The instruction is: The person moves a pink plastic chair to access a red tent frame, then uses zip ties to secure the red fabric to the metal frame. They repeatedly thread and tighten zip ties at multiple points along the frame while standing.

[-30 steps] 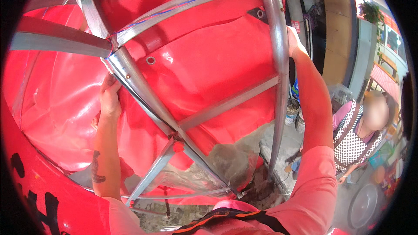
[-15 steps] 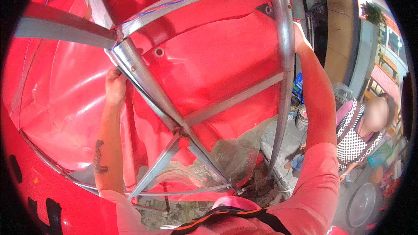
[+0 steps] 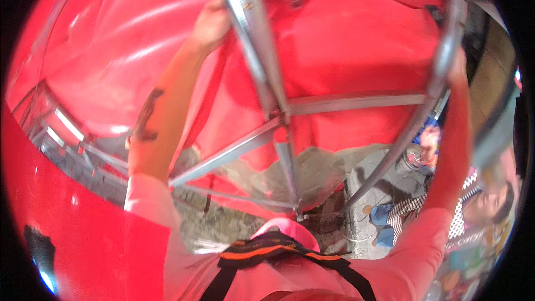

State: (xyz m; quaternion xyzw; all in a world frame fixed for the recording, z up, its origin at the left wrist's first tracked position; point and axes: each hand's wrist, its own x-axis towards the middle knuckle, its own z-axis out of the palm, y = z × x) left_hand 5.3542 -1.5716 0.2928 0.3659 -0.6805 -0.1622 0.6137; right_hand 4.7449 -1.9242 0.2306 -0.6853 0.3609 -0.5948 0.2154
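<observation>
A frame of silvery metal tubes stands before me, with a red tarpaulin (image 3: 356,50) behind it. My left hand (image 3: 213,24) is raised to the thick left pole (image 3: 253,28), its fingers closed at the pole's left edge. On the other side, my right hand (image 3: 458,69) is up against the curved right pole (image 3: 446,50); its fingers are hidden and blurred. A crossbar (image 3: 356,102) joins the two poles, and a slanting brace (image 3: 228,150) runs down to the left from the left pole.
A person in a checkered apron (image 3: 456,220) bends low at the right, a hand (image 3: 429,140) beside the right pole. Stone paving (image 3: 228,220) lies below the frame. Red sheet (image 3: 83,234) covers the lower left, next to more metal tubing (image 3: 83,147).
The view has swung, so the frame and both my hands appear farther right, the left hand higher. Both hands stay at their poles. The other person has bent down closer to the frame.
</observation>
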